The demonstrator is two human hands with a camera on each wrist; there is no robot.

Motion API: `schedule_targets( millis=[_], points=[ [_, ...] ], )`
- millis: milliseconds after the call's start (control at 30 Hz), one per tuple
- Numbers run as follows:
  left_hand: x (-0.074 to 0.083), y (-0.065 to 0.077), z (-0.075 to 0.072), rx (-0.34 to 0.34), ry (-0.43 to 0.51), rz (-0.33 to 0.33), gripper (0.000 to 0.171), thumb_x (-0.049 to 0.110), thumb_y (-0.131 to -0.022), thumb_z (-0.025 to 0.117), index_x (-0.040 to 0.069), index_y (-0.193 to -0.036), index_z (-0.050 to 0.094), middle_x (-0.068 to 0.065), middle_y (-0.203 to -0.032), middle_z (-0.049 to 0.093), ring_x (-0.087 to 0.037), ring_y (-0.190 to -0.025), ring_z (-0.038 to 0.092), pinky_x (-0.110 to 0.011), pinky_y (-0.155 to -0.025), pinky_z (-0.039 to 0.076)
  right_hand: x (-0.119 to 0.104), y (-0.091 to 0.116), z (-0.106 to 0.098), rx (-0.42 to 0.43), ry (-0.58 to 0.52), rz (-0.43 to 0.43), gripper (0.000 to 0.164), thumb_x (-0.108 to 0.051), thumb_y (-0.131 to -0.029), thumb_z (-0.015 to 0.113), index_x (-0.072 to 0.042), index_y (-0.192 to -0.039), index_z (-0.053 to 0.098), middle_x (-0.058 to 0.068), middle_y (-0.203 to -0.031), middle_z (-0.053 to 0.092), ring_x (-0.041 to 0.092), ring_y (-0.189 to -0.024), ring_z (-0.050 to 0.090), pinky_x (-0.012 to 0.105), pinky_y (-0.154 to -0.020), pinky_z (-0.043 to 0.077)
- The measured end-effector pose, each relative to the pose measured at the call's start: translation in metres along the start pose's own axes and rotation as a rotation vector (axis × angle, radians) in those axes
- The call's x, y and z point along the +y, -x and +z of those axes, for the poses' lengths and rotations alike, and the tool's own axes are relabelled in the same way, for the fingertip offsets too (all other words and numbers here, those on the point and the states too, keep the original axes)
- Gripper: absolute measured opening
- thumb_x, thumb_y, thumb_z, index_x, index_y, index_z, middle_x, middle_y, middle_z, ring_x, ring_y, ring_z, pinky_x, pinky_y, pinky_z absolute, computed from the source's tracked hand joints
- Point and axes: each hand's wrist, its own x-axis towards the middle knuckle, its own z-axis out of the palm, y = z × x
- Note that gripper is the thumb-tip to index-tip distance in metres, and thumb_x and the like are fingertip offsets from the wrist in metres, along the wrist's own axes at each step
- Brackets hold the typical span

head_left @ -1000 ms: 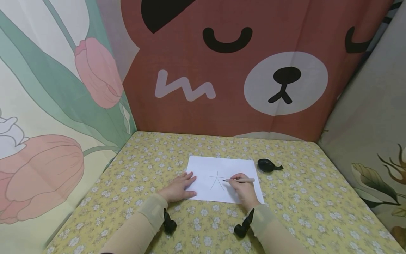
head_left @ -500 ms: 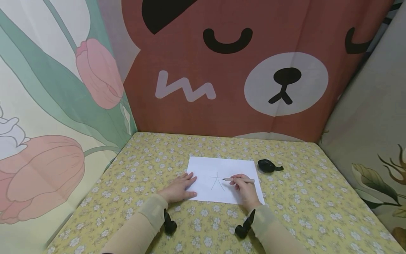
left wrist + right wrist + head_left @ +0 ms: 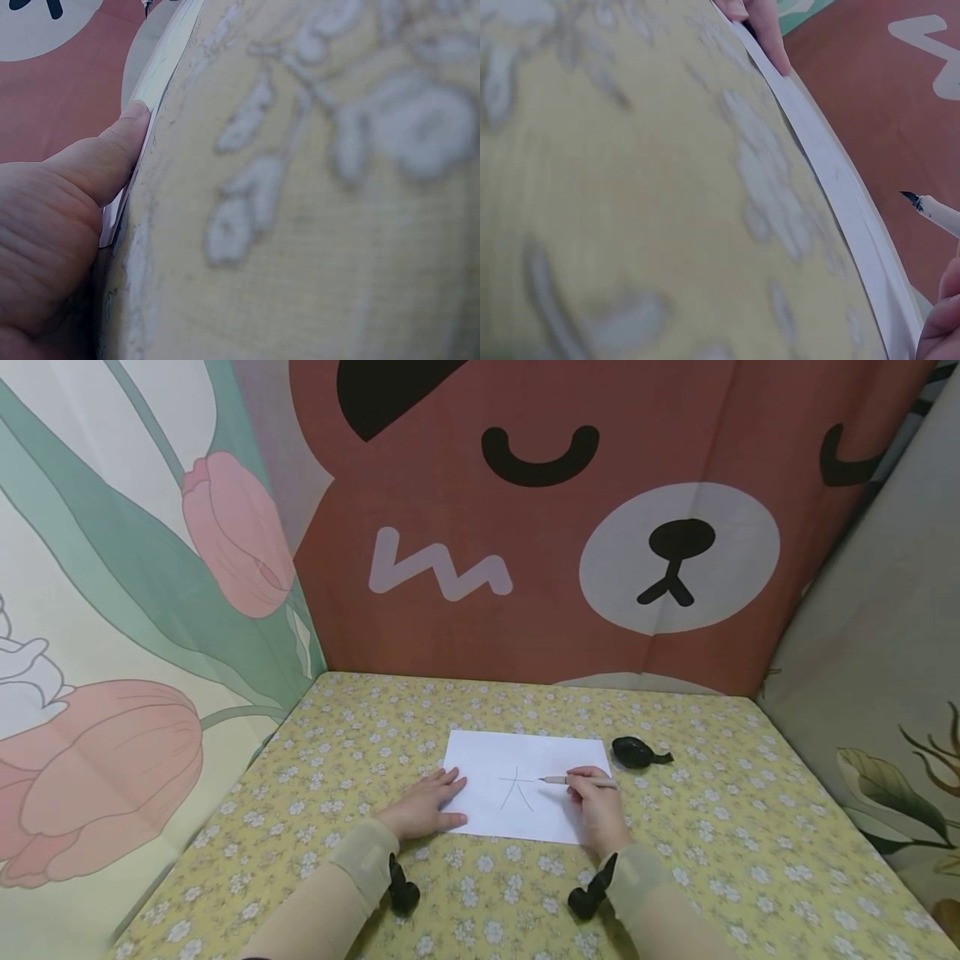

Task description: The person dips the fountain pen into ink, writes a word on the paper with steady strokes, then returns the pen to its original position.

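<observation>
A white sheet of paper (image 3: 480, 752) lies on the flowered cloth. Thin dark strokes (image 3: 517, 789) in its middle form a cross-like figure with two splayed legs. My left hand (image 3: 426, 803) rests on the sheet's left edge with fingers spread; its thumb shows on the paper in the left wrist view. Near the right edge, my right hand (image 3: 602, 810) pinches a slim pale pen (image 3: 558, 780), which points left. In the right wrist view the pen's dark tip (image 3: 910, 198) appears raised above the paper, and only parts of the fingers (image 3: 946, 307) show.
A black rounded object with a short tail (image 3: 632, 752) lies just beyond the sheet's upper right corner. Yellow flowered cloth (image 3: 360, 718) covers the table. A printed bear curtain (image 3: 450, 635) hangs behind, with floral curtains (image 3: 142, 610) at both sides.
My right hand has moved right with the pen, and the pen's tip has shifted right and slightly up from the figure's centre. The left hand stays put on the paper.
</observation>
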Motion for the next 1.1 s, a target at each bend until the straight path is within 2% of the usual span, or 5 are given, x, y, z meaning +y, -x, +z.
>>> schedule_targets(
  millis=[267,467,600,867,1100],
  points=[
    [-0.002,-0.001,0.001,-0.001,-0.005,0.005,0.073,0.051,-0.094,0.054,0.018,-0.153,0.028,-0.001,-0.161,0.012,-0.026,-0.147,0.004,-0.052,-0.116,0.008,-0.008,-0.004,-0.018,0.062,0.016,-0.018,0.026,-0.009,-0.09,0.066,0.008,-0.108,0.062,-0.005,-0.07,0.055,0.012,-0.066,0.049,0.023,-0.061,0.043],
    [-0.003,-0.001,0.002,0.001,-0.006,0.007,0.073,0.052,-0.094,0.053,0.017,-0.153,0.028,-0.001,-0.161,0.012,-0.026,-0.147,0.005,-0.051,-0.117,0.007,-0.011,-0.01,-0.037,0.131,0.015,-0.013,0.02,-0.013,-0.09,0.068,0.0,-0.104,0.062,-0.004,-0.073,0.062,0.012,-0.068,0.055,0.023,-0.061,0.044],
    [-0.002,0.0,0.001,0.0,0.002,0.006,0.072,0.051,-0.095,0.053,0.017,-0.153,0.028,-0.002,-0.161,0.012,-0.027,-0.147,0.005,-0.052,-0.116,0.007,-0.013,-0.014,-0.051,0.157,-0.051,-0.016,0.02,-0.016,-0.093,0.064,0.0,-0.104,0.061,-0.002,-0.078,0.064,0.013,-0.072,0.056,0.023,-0.063,0.045],
    [0.0,0.001,0.0,0.0,0.016,-0.004,0.072,0.049,-0.094,0.055,0.017,-0.153,0.029,-0.002,-0.161,0.012,-0.027,-0.147,0.005,-0.053,-0.116,0.009,-0.019,-0.018,-0.076,0.221,-0.122,-0.086,0.017,-0.013,-0.098,0.053,0.0,-0.105,0.058,-0.007,-0.071,0.065,0.01,-0.064,0.058,0.023,-0.062,0.042],
    [0.0,0.001,0.0,0.001,0.025,-0.007,0.071,0.049,-0.094,0.055,0.017,-0.152,0.029,-0.002,-0.161,0.013,-0.027,-0.147,0.005,-0.053,-0.116,0.009,-0.021,-0.02,-0.092,0.321,-0.248,-0.075,0.012,-0.013,-0.095,0.06,-0.003,-0.098,0.066,-0.006,-0.071,0.063,0.012,-0.068,0.056,0.022,-0.064,0.043]
  ],
)
